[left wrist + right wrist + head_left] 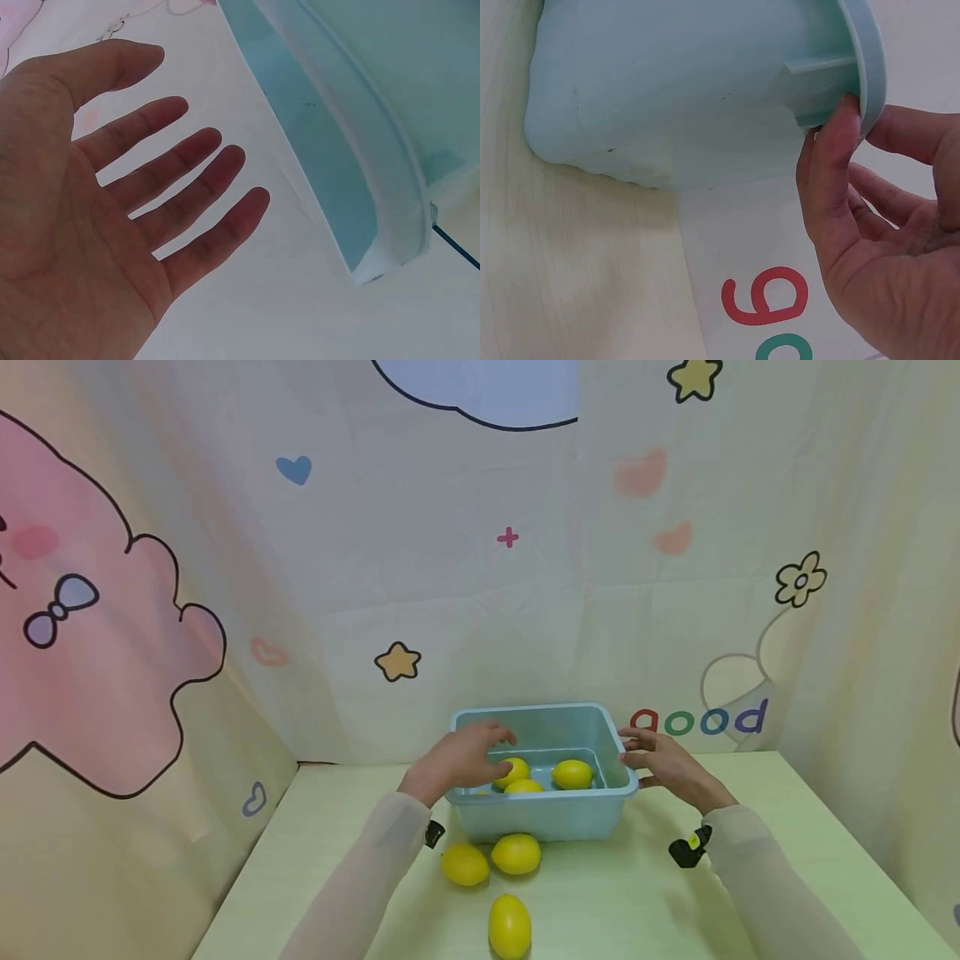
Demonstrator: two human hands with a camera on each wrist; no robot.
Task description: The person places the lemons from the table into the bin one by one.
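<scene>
A light blue plastic basin (540, 819) stands on the table against the back cloth, with several yellow lemons (573, 774) inside. My right hand (671, 770) grips the rim at its right side. In the right wrist view, the thumb and fingers of the right hand (877, 225) pinch that rim from both faces. Over the left part of the basin hovers my left hand (460, 760), holding nothing. The left wrist view shows the left hand (112, 202) with its fingers spread and loosely bent, apart from the basin wall (322, 142).
Three lemons lie on the table in front of the basin: one lemon (465, 865) at the left, another lemon (517, 854) beside it, and a third lemon (510, 927) nearer me. A printed cloth (450, 568) hangs behind the pale table (600, 902).
</scene>
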